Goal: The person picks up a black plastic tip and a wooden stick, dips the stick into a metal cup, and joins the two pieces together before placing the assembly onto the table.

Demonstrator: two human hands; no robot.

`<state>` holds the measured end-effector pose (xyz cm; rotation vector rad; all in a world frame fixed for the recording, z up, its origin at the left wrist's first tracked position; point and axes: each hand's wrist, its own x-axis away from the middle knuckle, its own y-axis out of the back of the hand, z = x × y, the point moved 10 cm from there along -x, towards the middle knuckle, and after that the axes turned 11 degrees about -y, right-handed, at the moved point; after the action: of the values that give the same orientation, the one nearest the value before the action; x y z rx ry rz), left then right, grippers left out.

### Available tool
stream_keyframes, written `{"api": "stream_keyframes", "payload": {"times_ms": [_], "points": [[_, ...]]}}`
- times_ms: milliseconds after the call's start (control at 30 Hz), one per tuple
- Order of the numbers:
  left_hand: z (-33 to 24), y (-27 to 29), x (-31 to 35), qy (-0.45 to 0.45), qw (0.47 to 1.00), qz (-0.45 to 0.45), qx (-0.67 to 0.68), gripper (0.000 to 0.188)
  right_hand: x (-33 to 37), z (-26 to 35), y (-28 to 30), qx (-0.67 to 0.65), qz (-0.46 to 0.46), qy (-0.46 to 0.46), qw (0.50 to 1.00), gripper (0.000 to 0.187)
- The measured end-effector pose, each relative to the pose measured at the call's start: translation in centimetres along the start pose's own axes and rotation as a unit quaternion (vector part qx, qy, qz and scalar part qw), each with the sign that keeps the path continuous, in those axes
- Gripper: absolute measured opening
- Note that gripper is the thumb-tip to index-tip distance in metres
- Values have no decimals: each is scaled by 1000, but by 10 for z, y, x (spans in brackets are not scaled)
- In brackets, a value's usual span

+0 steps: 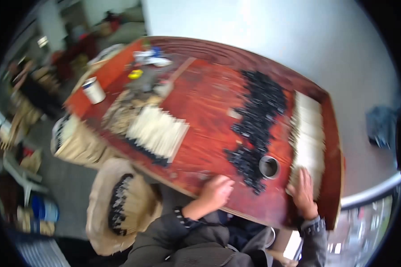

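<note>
Red worktable [209, 93], indoors. Right hand [304, 192]: fingers straight, laid on near end of pale row [308, 133]. Left hand [216, 192]: fingers curled near table's front edge; cannot tell if holding anything. Outward: round metal cup [269, 167] beside black pieces [263, 100]; farther left, pale sticks [158, 132].

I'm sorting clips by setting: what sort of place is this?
Probably a small workshop: a red worktable with raised sides holds pale sticks and small black pieces, and a sack stands beside it.
</note>
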<state>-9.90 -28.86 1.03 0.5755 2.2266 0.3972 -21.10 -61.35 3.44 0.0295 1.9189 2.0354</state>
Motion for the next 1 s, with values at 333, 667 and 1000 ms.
{"api": "stream_keyframes", "payload": {"times_ms": [333, 667, 1000], "points": [[3, 12, 9, 3, 999, -33, -5, 19, -4, 0, -26, 30, 57, 41, 997, 78], [-12, 9, 2, -62, 998, -9, -1, 13, 29, -24, -7, 22, 66, -33, 997, 77], [2, 4, -19, -25, 1000, 11, 2, 15, 1, 2, 58, 37, 67, -39, 996, 64]]}}
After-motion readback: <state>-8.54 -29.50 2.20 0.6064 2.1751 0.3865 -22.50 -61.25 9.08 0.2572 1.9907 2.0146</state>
